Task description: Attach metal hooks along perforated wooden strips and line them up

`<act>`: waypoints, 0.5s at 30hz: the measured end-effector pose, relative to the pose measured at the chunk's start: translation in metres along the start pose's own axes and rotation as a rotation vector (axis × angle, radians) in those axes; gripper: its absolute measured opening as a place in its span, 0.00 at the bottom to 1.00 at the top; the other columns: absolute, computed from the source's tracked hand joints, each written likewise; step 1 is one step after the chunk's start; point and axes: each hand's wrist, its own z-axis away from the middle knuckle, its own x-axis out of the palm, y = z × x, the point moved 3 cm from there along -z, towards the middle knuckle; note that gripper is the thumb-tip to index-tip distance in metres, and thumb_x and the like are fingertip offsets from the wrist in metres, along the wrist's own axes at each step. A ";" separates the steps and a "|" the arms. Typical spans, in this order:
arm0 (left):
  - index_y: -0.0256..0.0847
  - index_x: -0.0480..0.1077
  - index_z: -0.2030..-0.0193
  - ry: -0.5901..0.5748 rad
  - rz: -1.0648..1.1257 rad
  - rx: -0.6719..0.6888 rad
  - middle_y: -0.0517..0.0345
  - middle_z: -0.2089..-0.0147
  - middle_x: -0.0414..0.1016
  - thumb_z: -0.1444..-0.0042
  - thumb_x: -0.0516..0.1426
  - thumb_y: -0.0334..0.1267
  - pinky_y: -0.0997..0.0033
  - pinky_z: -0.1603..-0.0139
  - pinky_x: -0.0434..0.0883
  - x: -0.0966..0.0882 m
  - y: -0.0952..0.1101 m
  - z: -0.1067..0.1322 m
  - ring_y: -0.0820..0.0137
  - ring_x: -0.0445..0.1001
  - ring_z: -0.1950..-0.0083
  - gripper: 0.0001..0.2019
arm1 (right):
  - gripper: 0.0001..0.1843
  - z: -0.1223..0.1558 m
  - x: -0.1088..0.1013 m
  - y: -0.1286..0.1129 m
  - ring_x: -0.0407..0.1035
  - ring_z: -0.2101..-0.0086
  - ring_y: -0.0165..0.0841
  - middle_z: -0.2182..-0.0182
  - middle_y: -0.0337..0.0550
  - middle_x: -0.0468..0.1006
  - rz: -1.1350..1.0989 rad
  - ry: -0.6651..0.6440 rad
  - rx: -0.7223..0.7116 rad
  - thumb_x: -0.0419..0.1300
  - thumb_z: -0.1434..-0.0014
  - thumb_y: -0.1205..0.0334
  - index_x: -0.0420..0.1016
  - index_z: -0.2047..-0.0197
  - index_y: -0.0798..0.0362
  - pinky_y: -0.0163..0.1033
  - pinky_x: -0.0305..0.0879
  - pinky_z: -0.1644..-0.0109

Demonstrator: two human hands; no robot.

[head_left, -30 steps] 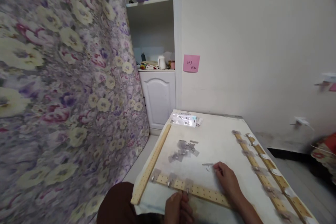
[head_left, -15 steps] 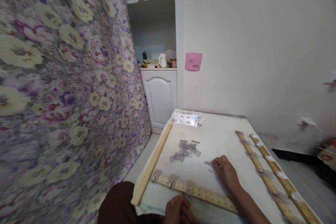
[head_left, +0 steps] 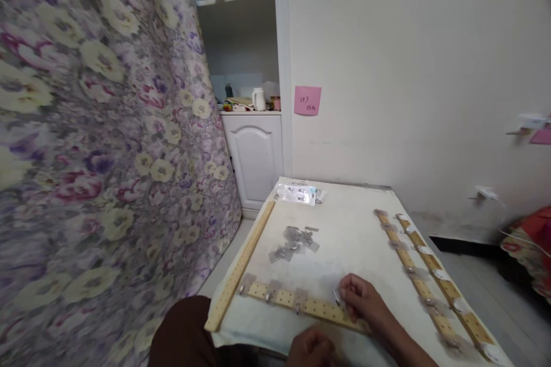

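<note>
My right hand (head_left: pixel 364 302) rests over the near wooden perforated strip (head_left: pixel 301 304) with its fingers pinched on a small metal hook (head_left: pixel 336 297). My left hand (head_left: pixel 312 348) sits at the bottom edge of the view, just in front of that strip; it is curled and blurred, and nothing shows in it. The strip carries a few clear adhesive hooks along its left part. A loose heap of clear hooks (head_left: pixel 295 241) lies on the white table (head_left: pixel 348 223) beyond the hands.
A long wooden strip (head_left: pixel 239 266) lies along the table's left edge. Two more strips with hooks (head_left: pixel 424 272) run down the right side. A clear packet (head_left: pixel 297 194) sits at the far edge. Floral fabric (head_left: pixel 99 143) hangs at left; a white cupboard (head_left: pixel 256 152) stands behind.
My right hand picked the metal hook off the table and drew it back to the near strip. My left hand slid right and down from the strip.
</note>
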 end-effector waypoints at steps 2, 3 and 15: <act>0.40 0.68 0.72 0.002 0.056 -0.010 0.61 0.82 0.72 0.60 0.60 0.49 0.75 0.80 0.54 0.007 0.008 -0.001 0.76 0.62 0.84 0.14 | 0.16 0.008 0.005 0.002 0.53 0.88 0.22 0.88 0.28 0.64 -0.029 -0.064 0.013 0.59 0.54 0.47 0.64 0.73 0.51 0.30 0.48 0.83; 0.41 0.67 0.70 0.015 0.080 -0.019 0.61 0.80 0.73 0.59 0.60 0.50 0.75 0.81 0.55 0.009 0.010 -0.001 0.76 0.64 0.84 0.16 | 0.15 0.011 0.007 0.003 0.54 0.87 0.22 0.86 0.29 0.66 -0.042 -0.088 0.008 0.59 0.54 0.49 0.64 0.73 0.52 0.29 0.49 0.83; 0.43 0.64 0.71 0.123 0.044 0.072 0.66 0.83 0.68 0.53 0.55 0.58 0.75 0.83 0.56 0.006 0.022 -0.002 0.74 0.64 0.83 0.19 | 0.08 0.025 0.003 0.002 0.56 0.83 0.24 0.82 0.33 0.69 0.074 -0.123 0.008 0.58 0.53 0.58 0.72 0.74 0.55 0.30 0.49 0.80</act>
